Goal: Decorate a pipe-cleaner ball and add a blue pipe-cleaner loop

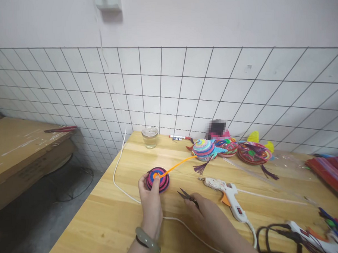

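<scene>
left hand [150,197] fingers pinch coiled disc [158,179] | right hand [209,210] grips snips [187,196]

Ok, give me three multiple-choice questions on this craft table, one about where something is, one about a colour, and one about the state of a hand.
1. Where does the glass jar stand?
A. by the tiled wall
B. beside the glue gun
C. on the floor

2. What colour is the pipe cleaner that leads from the coiled disc?
A. green
B. orange
C. white

3. What does the right hand hold?
A. nothing
B. the white glue gun
C. small scissors

Answers: 1 A, it stands at the table's far edge; 2 B, the strand is orange; 3 C, blades protrude from the fingers, while the left hand grips the disc.
</scene>
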Demonstrator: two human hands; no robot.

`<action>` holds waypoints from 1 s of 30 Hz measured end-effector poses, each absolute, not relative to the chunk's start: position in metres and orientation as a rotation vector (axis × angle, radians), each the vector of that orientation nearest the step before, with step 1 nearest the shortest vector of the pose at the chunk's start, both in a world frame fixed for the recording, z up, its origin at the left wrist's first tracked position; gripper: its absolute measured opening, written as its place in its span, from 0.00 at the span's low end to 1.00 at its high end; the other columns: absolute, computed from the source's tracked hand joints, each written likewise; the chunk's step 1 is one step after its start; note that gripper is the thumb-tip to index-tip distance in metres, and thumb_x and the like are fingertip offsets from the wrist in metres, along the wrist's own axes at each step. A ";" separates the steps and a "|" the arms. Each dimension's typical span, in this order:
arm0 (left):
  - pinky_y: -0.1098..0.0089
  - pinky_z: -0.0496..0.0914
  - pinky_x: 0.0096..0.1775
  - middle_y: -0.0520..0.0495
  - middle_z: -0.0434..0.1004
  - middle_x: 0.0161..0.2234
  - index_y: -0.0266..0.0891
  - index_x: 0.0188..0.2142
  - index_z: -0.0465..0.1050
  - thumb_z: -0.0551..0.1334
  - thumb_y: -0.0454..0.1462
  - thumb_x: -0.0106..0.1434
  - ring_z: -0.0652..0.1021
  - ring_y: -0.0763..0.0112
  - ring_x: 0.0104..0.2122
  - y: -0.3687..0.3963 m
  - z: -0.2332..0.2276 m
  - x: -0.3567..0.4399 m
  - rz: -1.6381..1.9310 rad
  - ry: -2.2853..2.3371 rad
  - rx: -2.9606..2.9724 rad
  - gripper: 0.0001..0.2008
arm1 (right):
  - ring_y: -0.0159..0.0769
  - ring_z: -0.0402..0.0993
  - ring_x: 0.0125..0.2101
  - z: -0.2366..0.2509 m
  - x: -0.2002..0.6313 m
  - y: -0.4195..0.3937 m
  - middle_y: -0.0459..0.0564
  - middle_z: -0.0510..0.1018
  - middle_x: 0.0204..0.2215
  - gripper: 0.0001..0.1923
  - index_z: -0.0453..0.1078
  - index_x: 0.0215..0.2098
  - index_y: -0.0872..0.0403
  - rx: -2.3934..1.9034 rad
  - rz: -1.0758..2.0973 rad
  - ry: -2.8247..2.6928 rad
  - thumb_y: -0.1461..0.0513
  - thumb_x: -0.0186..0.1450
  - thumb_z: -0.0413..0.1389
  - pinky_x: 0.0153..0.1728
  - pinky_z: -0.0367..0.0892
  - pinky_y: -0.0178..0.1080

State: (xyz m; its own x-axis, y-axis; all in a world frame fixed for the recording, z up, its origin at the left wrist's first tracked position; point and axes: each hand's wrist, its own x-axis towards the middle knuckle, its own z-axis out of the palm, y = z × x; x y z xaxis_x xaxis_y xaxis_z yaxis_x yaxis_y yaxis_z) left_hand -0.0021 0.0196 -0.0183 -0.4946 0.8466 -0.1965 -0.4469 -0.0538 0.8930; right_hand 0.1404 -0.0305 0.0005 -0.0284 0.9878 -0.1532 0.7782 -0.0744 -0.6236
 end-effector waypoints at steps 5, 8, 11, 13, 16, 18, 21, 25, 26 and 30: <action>0.67 0.68 0.40 0.49 0.71 0.38 0.42 0.39 0.64 0.63 0.37 0.52 0.74 0.70 0.37 0.017 -0.017 0.001 1.689 1.177 0.489 0.15 | 0.43 0.75 0.28 -0.023 0.152 -0.044 0.55 0.77 0.30 0.11 0.66 0.42 0.54 -2.028 0.397 -2.098 0.63 0.63 0.46 0.23 0.60 0.36; 0.68 0.68 0.41 0.48 0.72 0.39 0.42 0.40 0.64 0.64 0.37 0.51 0.74 0.69 0.39 0.014 -0.015 0.004 1.668 1.130 0.510 0.16 | 0.42 0.74 0.29 -0.032 0.152 -0.052 0.54 0.76 0.30 0.12 0.68 0.41 0.54 -1.998 0.305 -2.159 0.68 0.60 0.49 0.27 0.64 0.37; 0.67 0.68 0.43 0.46 0.71 0.41 0.41 0.40 0.65 0.64 0.37 0.51 0.73 0.67 0.41 0.011 -0.013 0.007 1.629 1.079 0.547 0.17 | 0.46 0.72 0.34 -0.026 0.154 -0.055 0.55 0.75 0.32 0.12 0.71 0.38 0.52 -1.874 0.271 -2.182 0.69 0.59 0.51 0.35 0.65 0.44; 0.66 0.67 0.44 0.45 0.71 0.43 0.41 0.41 0.65 0.64 0.38 0.51 0.73 0.66 0.43 0.008 -0.011 0.010 1.580 1.053 0.577 0.17 | 0.48 0.68 0.41 -0.016 0.155 -0.055 0.55 0.74 0.38 0.12 0.71 0.40 0.50 -1.718 0.330 -2.120 0.65 0.59 0.52 0.41 0.63 0.47; 0.65 0.67 0.45 0.43 0.71 0.45 0.40 0.42 0.65 0.65 0.39 0.51 0.72 0.64 0.44 0.001 -0.007 0.015 1.495 1.010 0.644 0.19 | 0.44 0.68 0.42 0.000 0.155 -0.055 0.54 0.73 0.41 0.16 0.67 0.47 0.50 -1.539 0.635 -1.830 0.59 0.61 0.51 0.42 0.65 0.43; 0.64 0.67 0.45 0.43 0.71 0.44 0.39 0.42 0.65 0.64 0.39 0.51 0.72 0.63 0.44 -0.003 -0.005 0.018 1.443 0.976 0.709 0.18 | 0.41 0.71 0.37 0.008 0.153 -0.054 0.53 0.75 0.37 0.14 0.68 0.43 0.51 -1.491 0.831 -1.573 0.55 0.62 0.50 0.37 0.68 0.39; 0.64 0.67 0.44 0.43 0.72 0.43 0.39 0.42 0.65 0.64 0.39 0.52 0.73 0.63 0.43 -0.008 -0.004 0.022 1.393 0.960 0.791 0.18 | 0.39 0.72 0.31 0.016 0.152 -0.051 0.51 0.76 0.29 0.15 0.71 0.33 0.52 -1.445 0.932 -1.289 0.51 0.60 0.51 0.32 0.68 0.36; 0.66 0.68 0.42 0.45 0.71 0.42 0.40 0.41 0.65 0.64 0.39 0.52 0.73 0.65 0.42 -0.012 -0.004 0.025 1.325 0.915 0.847 0.17 | 0.39 0.72 0.29 0.024 0.155 -0.045 0.51 0.77 0.28 0.16 0.72 0.32 0.54 -1.469 0.954 -1.180 0.50 0.55 0.56 0.30 0.68 0.37; 0.67 0.68 0.42 0.45 0.71 0.43 0.41 0.41 0.65 0.64 0.39 0.52 0.73 0.65 0.41 -0.013 -0.005 0.026 1.314 0.904 0.861 0.17 | 0.40 0.72 0.29 0.025 0.155 -0.044 0.52 0.77 0.29 0.16 0.72 0.31 0.54 -1.489 0.937 -1.215 0.50 0.55 0.56 0.30 0.68 0.37; 0.68 0.67 0.43 0.46 0.71 0.42 0.40 0.42 0.65 0.63 0.38 0.53 0.73 0.66 0.41 -0.015 -0.005 0.026 1.285 0.919 0.915 0.16 | 0.41 0.72 0.32 0.031 0.158 -0.042 0.51 0.77 0.28 0.10 0.72 0.27 0.53 -1.492 0.783 -1.532 0.55 0.58 0.54 0.34 0.67 0.39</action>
